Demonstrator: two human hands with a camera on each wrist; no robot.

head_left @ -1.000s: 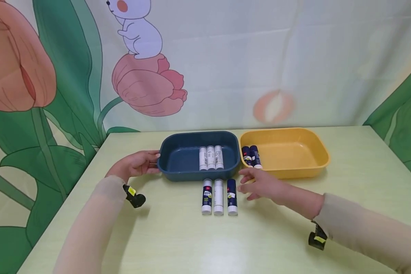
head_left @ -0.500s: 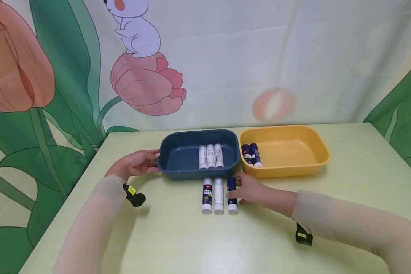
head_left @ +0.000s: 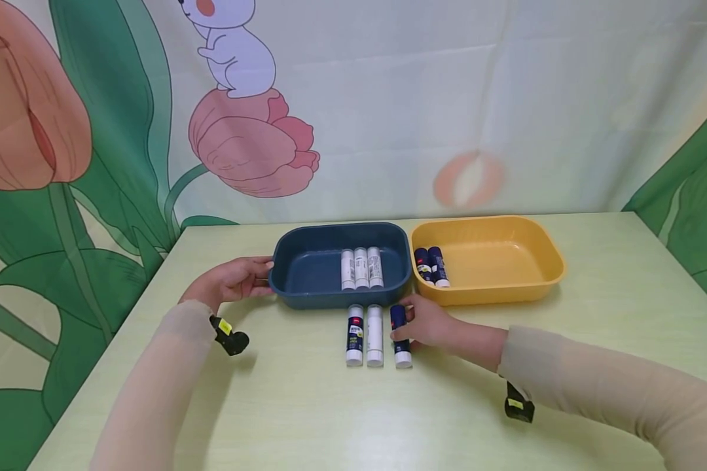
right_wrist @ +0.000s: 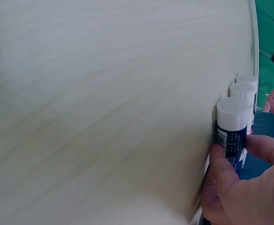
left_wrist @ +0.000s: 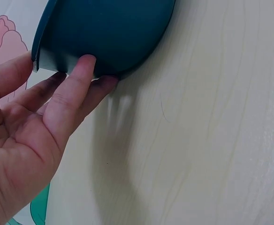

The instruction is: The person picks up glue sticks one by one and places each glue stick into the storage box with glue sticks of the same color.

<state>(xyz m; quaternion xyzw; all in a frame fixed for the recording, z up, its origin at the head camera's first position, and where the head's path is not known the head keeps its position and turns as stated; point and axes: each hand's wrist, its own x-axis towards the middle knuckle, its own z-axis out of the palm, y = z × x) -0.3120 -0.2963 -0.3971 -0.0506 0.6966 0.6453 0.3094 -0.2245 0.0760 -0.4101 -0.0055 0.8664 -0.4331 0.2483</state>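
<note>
A dark blue glue stick (head_left: 399,340) with a white end is pinched between the thumb and fingers of my right hand (head_left: 433,324). In the right wrist view, the white end of this glue stick (right_wrist: 232,122) points toward the camera. To its left lie a white glue stick (head_left: 374,337) and another glue stick with a dark label (head_left: 355,337). My left hand (head_left: 235,281) holds the left end of a dark blue tray (head_left: 342,302). In the left wrist view, its thumb is at the tray's rim and its fingers (left_wrist: 71,93) lie against the outer wall.
Inside the blue tray, three white glue sticks (head_left: 361,268) lie side by side. A yellow tray (head_left: 495,297) stands beside it on the right, with two dark blue glue sticks (head_left: 431,267) at its left end. Behind the table (head_left: 306,405) hangs a printed curtain (head_left: 383,118).
My right hand has moved left and taken hold of the dark blue glue stick, whose lower end has shifted slightly right. My left hand has stayed at the blue tray.
</note>
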